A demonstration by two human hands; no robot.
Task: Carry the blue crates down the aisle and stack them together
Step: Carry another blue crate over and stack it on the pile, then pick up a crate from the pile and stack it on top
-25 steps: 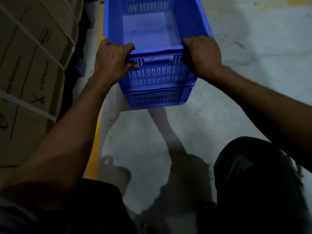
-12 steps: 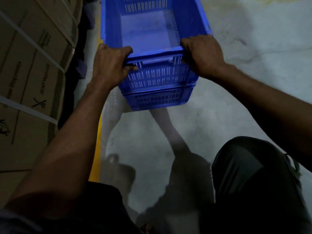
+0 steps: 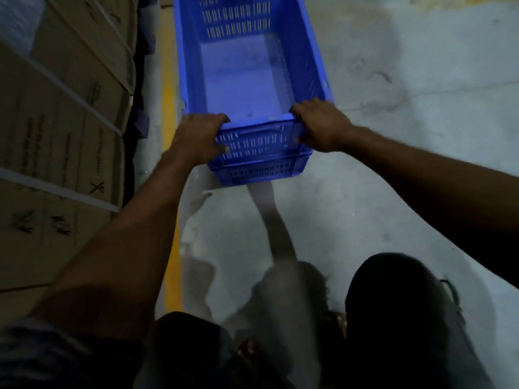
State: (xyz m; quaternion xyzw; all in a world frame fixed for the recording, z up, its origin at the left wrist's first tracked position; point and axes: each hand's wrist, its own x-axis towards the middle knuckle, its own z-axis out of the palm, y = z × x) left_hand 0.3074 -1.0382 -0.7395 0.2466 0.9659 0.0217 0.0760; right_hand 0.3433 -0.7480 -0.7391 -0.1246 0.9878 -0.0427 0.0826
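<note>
Gripping the near rim of the crates (image 3: pixel 252 80), left hand (image 3: pixel 196 138) and right hand (image 3: pixel 323 124) sit equally close; long axis runs straight ahead down the aisle.

One view only, wide-angle camera worn on the head, faces forward and steeply down, near, blue crates (image 3: pixel 247 80) at arm's length in upper centre, concrete floor (image 3: pixel 393 186) fills right side, stacked cartons (image 3: pixel 56 130) along left edge
</note>
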